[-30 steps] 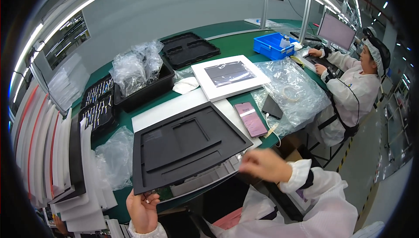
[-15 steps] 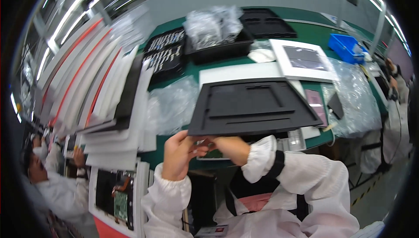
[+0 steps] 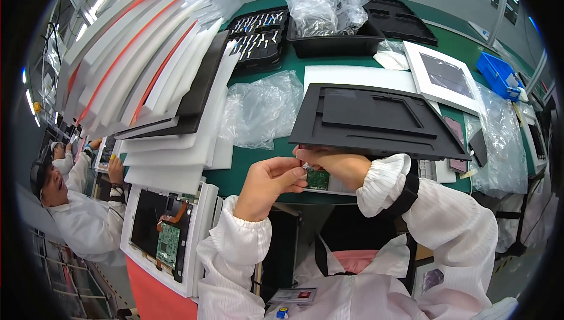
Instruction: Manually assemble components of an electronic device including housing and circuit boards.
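Observation:
A black recessed panel [image 3: 376, 114] slants in front of me, its near edge passing over my right hand. My left hand [image 3: 270, 184] is closed in a pinch just below the panel's near left corner. Beside it, my right hand [image 3: 338, 165] reaches in under that edge with its fingers curled together. The fingertips of both hands nearly meet; what they hold is too small or hidden to make out. Beneath the hands, part of a green circuit board [image 3: 318, 179] shows in a light housing. Whether my right hand bears the panel's weight, I cannot tell.
Foam sheets [image 3: 141, 67] lean at left above an opened display unit [image 3: 167, 235]. Clear plastic bags [image 3: 261, 108], a black bin [image 3: 335, 45], a cable tray [image 3: 255, 41], a white frame [image 3: 443, 76] and a blue bin [image 3: 498, 76] are on the green bench. A co-worker [image 3: 82, 214] is at far left.
My view has turned left, so the bench appears further right. Both hands remain by the panel's near left corner, and more of the circuit board shows beneath them.

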A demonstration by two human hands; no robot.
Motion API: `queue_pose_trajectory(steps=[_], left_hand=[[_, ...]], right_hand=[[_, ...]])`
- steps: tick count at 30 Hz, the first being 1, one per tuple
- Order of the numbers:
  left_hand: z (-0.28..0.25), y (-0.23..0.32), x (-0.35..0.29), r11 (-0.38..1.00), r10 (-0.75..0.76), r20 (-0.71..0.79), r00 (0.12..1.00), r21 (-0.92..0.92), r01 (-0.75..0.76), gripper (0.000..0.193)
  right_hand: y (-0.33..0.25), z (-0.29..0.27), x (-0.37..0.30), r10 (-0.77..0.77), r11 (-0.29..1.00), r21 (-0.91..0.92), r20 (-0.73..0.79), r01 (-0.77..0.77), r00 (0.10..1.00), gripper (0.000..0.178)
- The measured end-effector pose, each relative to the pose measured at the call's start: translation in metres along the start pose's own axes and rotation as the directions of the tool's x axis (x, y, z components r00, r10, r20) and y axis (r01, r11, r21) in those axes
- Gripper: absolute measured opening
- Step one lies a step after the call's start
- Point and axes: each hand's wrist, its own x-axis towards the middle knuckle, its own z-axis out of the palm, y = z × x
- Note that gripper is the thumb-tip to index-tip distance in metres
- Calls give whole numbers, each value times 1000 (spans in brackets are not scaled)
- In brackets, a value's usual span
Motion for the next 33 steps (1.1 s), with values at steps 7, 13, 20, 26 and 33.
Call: queue_pose_trajectory(steps=[7, 13, 20, 26, 33], left_hand=[[19, -12, 1, 886, 336, -268, 903, 416, -206, 23], [19, -6, -2, 971, 232, -217, 948, 104, -214, 32], [7, -4, -5, 998, 11, -163, 987, 62, -1, 36], [0, -37, -2, 882, 330, -278, 902, 430, -191, 39], [-1, -48, -1, 938, 250, -303, 920, 311, -153, 42]], right_hand=[[-17, 8, 9, 168, 973, -135, -137, -187, 976, 16], [-12, -6, 8, 29, 986, -167, 164, -1, 986, 14], [14, -4, 15, -66, 985, -147, 176, 92, 982, 14], [37, 1, 30, -183, 746, -666, -177, 19, 967, 20], [32, 12, 30, -32, 699, -684, -321, -208, 946, 25]])
